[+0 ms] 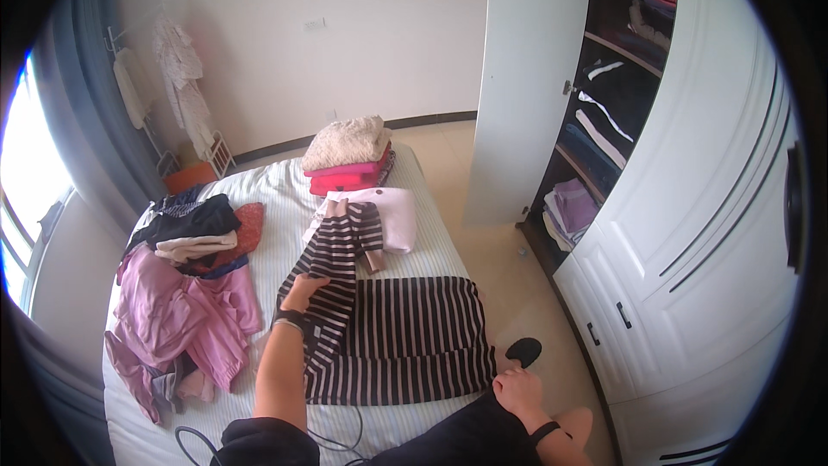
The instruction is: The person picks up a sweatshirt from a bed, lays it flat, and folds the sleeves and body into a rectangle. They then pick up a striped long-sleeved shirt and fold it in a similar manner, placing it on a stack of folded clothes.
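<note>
A black-and-pale striped knit top [414,320] lies on the bed in front of me, its body spread sideways and partly folded. My left hand [304,291] grips its upper left part, thumb over the fabric. One sleeve and the pale cuffs stretch away towards a folded white garment [398,217] with a button, overlapping it. At the near right corner of the top is my right hand [519,391], its fingers curled beside the hem, close to my knee. Whether those fingers pinch the cloth cannot be made out.
Folded red and cream fleece clothes [346,149] are stacked at the bed's far end. A loose heap of pink clothes [181,317] and dark ones covers the left side. To the right stands a white wardrobe [698,239], one door [530,90] open. A cable [359,430] lies near me.
</note>
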`<action>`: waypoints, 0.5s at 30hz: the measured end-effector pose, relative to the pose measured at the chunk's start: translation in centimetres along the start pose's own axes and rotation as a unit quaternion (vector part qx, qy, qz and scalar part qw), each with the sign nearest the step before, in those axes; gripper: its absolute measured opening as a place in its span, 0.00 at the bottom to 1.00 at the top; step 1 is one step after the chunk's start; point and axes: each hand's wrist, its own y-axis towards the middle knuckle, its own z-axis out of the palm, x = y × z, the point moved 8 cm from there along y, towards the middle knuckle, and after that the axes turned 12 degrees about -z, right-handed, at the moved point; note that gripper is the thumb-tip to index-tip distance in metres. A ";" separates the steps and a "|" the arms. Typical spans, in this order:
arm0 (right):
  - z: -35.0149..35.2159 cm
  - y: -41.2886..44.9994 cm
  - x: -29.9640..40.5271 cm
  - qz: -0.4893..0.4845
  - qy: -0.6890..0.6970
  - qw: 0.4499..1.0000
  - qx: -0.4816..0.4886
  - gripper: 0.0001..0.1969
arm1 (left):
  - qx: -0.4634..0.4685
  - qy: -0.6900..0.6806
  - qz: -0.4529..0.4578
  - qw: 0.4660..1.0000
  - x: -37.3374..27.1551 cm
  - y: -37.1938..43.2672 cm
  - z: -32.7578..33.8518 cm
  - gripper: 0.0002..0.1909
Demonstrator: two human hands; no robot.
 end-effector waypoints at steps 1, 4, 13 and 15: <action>0.4 -0.9 -1.0 0.016 -0.012 1.000 0.004 0.07 | 0.048 0.044 -0.022 0.998 -2.6 -3.7 2.8 0.28; -0.6 0.6 0.4 0.002 -0.013 1.000 -0.004 0.08 | 0.144 0.057 0.154 0.976 -3.9 -3.0 0.5 0.23; 0.5 -0.3 -0.8 0.016 0.006 1.000 -0.012 0.07 | -0.107 0.490 0.562 0.658 -6.1 -25.4 11.6 0.25; 0.5 -0.2 -0.6 0.016 0.001 1.000 -0.017 0.07 | 0.016 0.571 0.569 0.592 -0.8 -28.8 16.4 0.28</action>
